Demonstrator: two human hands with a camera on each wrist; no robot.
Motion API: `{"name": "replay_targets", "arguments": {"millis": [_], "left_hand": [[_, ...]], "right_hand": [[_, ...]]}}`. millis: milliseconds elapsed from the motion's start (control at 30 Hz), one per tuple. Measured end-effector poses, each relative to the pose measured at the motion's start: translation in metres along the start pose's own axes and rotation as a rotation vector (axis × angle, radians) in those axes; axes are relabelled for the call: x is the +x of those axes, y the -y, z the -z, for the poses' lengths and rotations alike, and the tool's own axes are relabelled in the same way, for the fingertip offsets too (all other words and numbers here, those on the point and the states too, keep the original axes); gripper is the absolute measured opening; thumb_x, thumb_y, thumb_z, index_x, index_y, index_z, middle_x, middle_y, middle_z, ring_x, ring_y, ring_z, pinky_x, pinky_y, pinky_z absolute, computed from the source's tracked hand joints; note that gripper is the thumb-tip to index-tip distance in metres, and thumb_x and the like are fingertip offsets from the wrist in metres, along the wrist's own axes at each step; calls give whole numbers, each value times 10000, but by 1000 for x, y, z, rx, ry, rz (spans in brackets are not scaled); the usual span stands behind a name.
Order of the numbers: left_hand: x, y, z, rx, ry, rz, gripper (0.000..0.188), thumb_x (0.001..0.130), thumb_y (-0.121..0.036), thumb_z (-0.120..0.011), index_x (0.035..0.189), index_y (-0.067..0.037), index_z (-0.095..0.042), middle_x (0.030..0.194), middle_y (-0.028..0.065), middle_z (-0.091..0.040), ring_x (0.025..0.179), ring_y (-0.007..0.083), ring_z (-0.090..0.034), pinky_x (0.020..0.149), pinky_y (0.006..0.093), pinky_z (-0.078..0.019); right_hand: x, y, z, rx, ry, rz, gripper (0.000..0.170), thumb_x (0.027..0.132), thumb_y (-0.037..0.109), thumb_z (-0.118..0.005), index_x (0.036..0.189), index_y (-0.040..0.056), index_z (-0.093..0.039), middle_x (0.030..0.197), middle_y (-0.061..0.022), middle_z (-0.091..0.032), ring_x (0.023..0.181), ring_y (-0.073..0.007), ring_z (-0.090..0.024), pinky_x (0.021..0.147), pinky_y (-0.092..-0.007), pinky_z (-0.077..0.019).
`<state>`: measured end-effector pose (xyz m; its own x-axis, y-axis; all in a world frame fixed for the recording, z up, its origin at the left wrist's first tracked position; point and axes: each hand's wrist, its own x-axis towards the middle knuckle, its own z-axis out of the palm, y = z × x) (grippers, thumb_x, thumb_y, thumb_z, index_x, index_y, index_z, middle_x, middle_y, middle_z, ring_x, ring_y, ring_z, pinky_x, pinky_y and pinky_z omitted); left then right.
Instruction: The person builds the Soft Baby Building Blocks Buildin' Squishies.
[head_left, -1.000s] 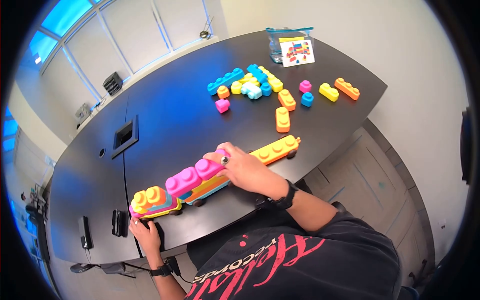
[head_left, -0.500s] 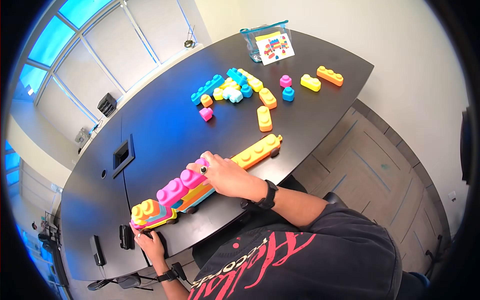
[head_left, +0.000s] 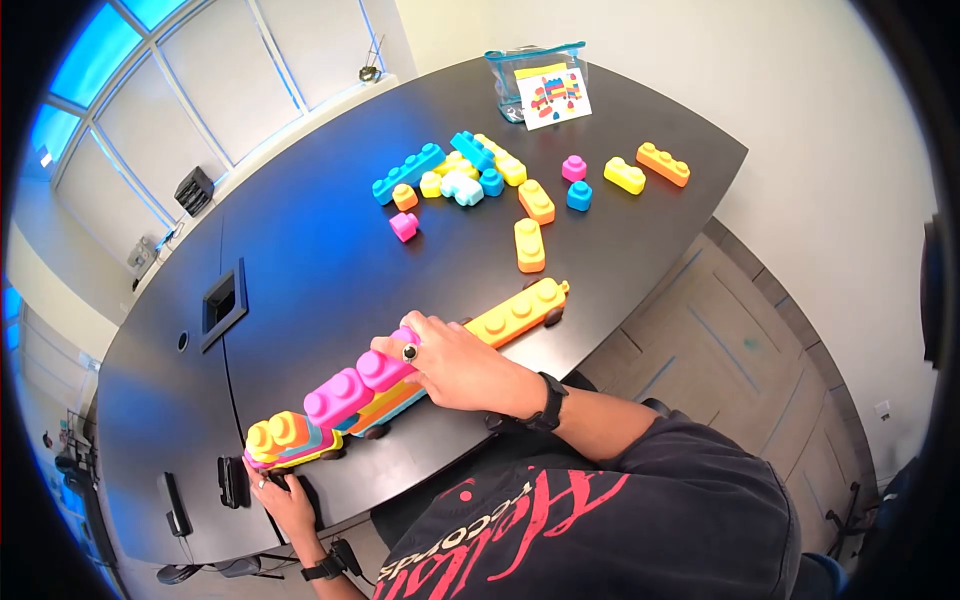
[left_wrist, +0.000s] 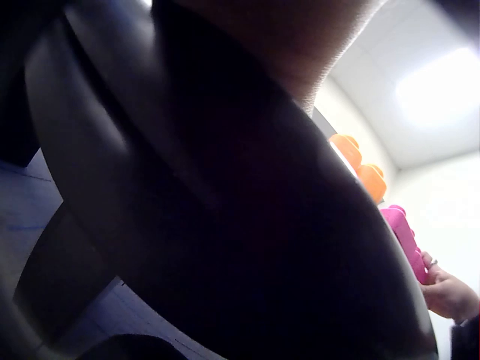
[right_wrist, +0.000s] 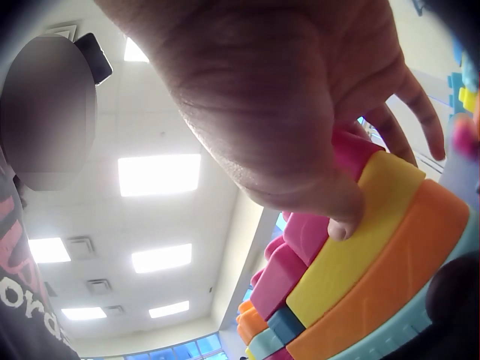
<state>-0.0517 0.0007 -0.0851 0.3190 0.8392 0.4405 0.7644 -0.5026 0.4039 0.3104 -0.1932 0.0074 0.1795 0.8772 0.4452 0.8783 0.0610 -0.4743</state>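
Train of chunky plastic studded blocks (head_left: 362, 413) on the tabletop, running between the hands and past the right. Looks partly built: front car by left hand (head_left: 287, 507) stacked; middle car's pink studded blocks (head_left: 338, 397) sit over yellow, orange and light-blue layers. Yellow-orange wheeled base (head_left: 517, 312), beyond right hand (head_left: 463, 366), shows bare studs. Loose multicoloured plastic blocks (head_left: 461, 188) remain farther out. Right thumb and fingers straddle the rear pink block; left fingers reach the train's front, grip unclear. Versus half a second ago: view shifts slightly, hands hold position, no block visibly added.
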Motion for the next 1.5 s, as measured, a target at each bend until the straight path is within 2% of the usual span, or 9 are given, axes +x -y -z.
{"name": "replay_targets", "arguments": {"millis": [267, 400, 567, 733, 767, 867, 1100, 1300, 1500], "left_hand": [[-4, 12, -7, 144, -36, -125, 658, 859, -52, -557, 1463, 89, -340, 1389, 292, -454, 1245, 468, -430, 1106, 538, -317], [2, -4, 2, 77, -5, -84, 569, 839, -45, -570, 1358, 131, -417, 1337, 290, -476, 1238, 476, -436, 1086, 527, -344], [1, -1, -2, 64, -26, -56, 575, 828, -29, -572, 1359, 134, -420, 1348, 286, -474, 1233, 473, -440, 1071, 526, -358], [0, 0, -3, 34, -39, -86, 587, 840, -41, -576, 1375, 124, -399, 1351, 295, -467, 1237, 486, -433, 1080, 540, -343], [-2, 2, -2, 29, -24, -91, 587, 840, -41, -576, 1375, 124, -399, 1351, 295, -467, 1237, 486, -433, 1080, 540, -343], [-1, 9, -4, 40, -3, -73, 609, 869, -64, -571, 1418, 101, -366, 1365, 306, -456, 1266, 497, -411, 1100, 547, -319], [-5, 14, -8, 81, 21, -18, 625, 932, -131, -582, 1467, 78, -335, 1463, 279, -401, 1317, 457, -387, 1130, 518, -303], [-5, 20, -11, 146, 11, -45, 608, 948, -145, -578, 1463, 80, -348, 1458, 282, -409, 1315, 459, -393, 1125, 517, -311], [-4, 16, -11, 133, 5, -39, 615, 966, -169, -585, 1475, 75, -341, 1460, 278, -410, 1319, 450, -397, 1125, 514, -311]], "right_hand": [[7, 2, 6, 12, 62, 4, 640, 820, 1, -644, 1417, 173, -494, 1137, -171, -518, 1018, -355, -596, 803, -476, -504], [14, 6, 12, 89, 144, -83, 539, 849, 82, -717, 1353, 154, -540, 1161, -150, -528, 1048, -384, -595, 864, -485, -503], [25, 5, 19, 45, 220, -7, 608, 838, 72, -709, 1397, 172, -490, 1125, -150, -521, 1045, -367, -592, 846, -490, -492], [29, -2, 43, 107, 340, 34, 796, 792, 280, -820, 1488, 206, -440, 1258, -132, -550, 1140, -372, -580, 968, -472, -482], [30, -11, 49, 167, 370, 16, 953, 745, 370, -853, 1548, 222, -363, 1285, -156, -557, 1157, -390, -588, 978, -471, -488], [26, -37, 67, 73, 311, -55, 943, 757, 487, -814, 1535, 218, -354, 1185, -185, -576, 1118, -389, -600, 955, -489, -496], [-12, -88, 75, -341, 285, -551, 627, 758, 332, -840, 1299, 116, -609, 1089, -138, -637, 1084, -334, -610, 905, -447, -514], [-24, -87, 70, -290, 330, -550, 404, 735, 281, -861, 1062, 119, -688, 1073, -85, -650, 1125, -314, -598, 922, -468, -508], [-25, -101, 59, -238, 272, -497, 375, 736, 271, -860, 1021, 105, -682, 1049, -73, -658, 1106, -314, -604, 886, -445, -520]]}}
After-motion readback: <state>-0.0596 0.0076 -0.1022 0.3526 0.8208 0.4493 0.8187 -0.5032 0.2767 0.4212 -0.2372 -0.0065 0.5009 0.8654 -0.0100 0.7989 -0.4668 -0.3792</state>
